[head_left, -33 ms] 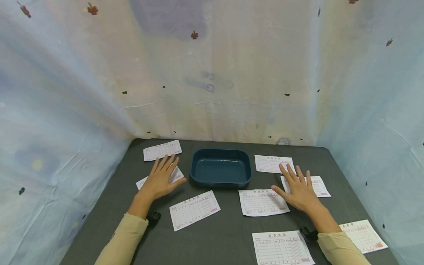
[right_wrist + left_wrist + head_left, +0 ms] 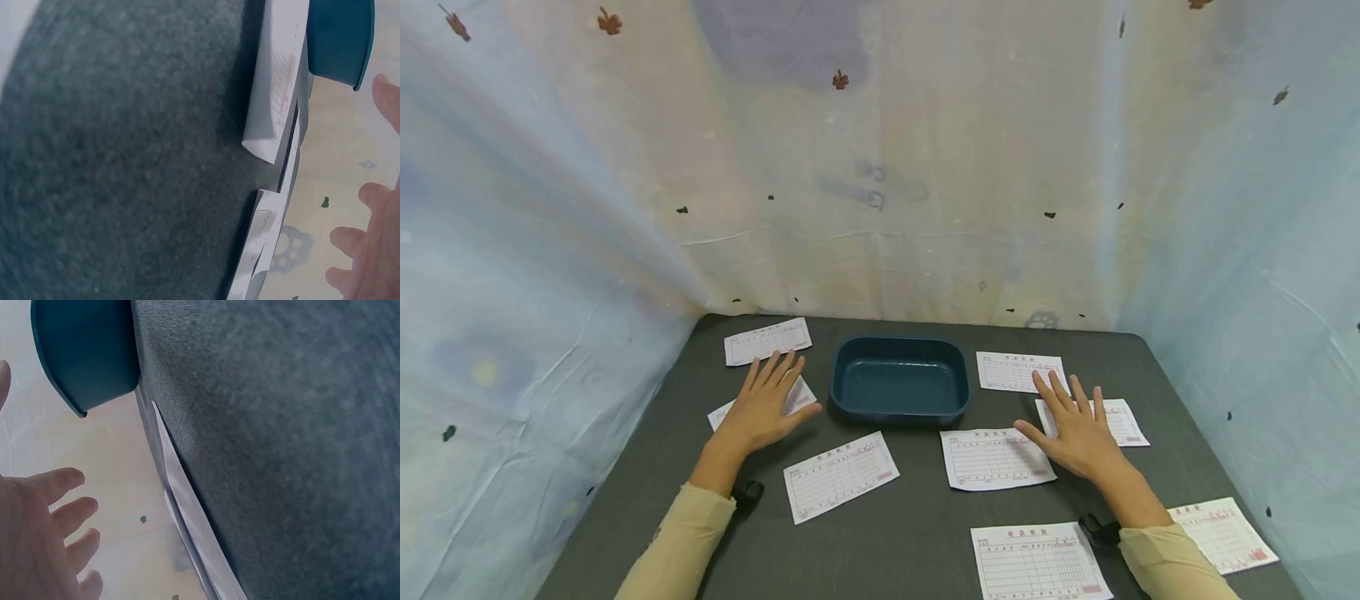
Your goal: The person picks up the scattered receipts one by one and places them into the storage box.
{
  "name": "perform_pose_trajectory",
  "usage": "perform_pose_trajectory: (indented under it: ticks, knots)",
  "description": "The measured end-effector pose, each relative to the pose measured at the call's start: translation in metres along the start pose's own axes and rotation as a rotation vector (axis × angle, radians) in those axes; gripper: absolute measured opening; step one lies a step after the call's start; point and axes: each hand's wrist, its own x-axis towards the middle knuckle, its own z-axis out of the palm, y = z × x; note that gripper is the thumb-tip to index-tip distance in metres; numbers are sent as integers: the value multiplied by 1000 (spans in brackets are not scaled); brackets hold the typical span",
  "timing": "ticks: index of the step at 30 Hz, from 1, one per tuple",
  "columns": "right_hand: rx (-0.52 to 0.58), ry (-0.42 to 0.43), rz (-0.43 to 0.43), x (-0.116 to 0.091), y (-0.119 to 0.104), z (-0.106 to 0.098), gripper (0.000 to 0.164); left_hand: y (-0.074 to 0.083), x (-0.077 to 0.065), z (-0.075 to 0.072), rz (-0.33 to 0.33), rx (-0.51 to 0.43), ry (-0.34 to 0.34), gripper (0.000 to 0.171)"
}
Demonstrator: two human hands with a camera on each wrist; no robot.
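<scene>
My left hand [image 2: 763, 408] hovers palm down with fingers spread, holding nothing. It overlaps a printed form [image 2: 800, 395] in the head view, and another form [image 2: 767, 341] lies just past its fingertips. In the left wrist view a gap separates the hand [image 2: 37, 531] from the paper [image 2: 187, 500]. My right hand [image 2: 1078, 437], fingers also spread and bare, is over a form [image 2: 1123, 422] that it partly hides. Close by its thumb lies one more form [image 2: 996, 459], its corner curling up in the right wrist view. Between the hands stands a dark teal rectangular tub [image 2: 900, 417] with nothing in it.
Other paper forms lie on the dark grey table [image 2: 880, 554]: one at front left [image 2: 841, 477], one at back right [image 2: 1018, 371], one at front [image 2: 1039, 563] and one by the right sleeve [image 2: 1223, 535]. Pale patterned sheeting [image 2: 910, 250] hangs around the back and sides.
</scene>
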Motion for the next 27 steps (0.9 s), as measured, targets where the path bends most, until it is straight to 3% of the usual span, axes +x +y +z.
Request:
perform_pose_trajectory:
  ticks: [20,27]
  knots:
    - [40,17,21,27,24,0,100,18,17,5,50,-24,-13,102]
    - [33,43,28,42,35,3,103,29,28,6,67,-33,-57,106]
